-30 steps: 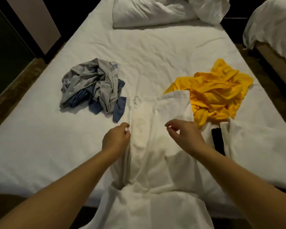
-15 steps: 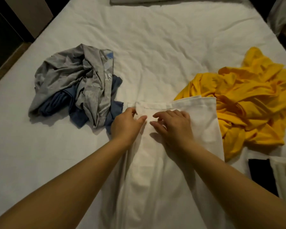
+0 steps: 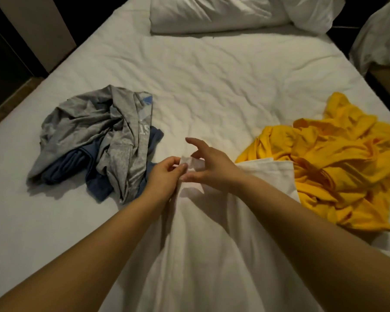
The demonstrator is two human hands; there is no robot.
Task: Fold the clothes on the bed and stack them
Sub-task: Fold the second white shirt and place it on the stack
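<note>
The left grip (image 3: 164,176) pinches the far corner of the white garment (image 3: 212,255) between thumb and finger. The right grip (image 3: 214,168) closes thumb and lower fingers on the same corner, forefinger raised free. The garment lies lengthwise on the bed (image 3: 212,91), running from that corner back toward the person.

This looks like the first fold, with the top edge being squared. Next, the corner likely needs laying flat and a long side turning in.

The grey shirt (image 3: 95,131) and blue garment (image 3: 63,165) lie heaped just left of the grips. The yellow garment (image 3: 338,167) touches the white one's right edge and may snag. Open sheet lies beyond, up to the pillows (image 3: 212,14), with room there for a stack.
</note>
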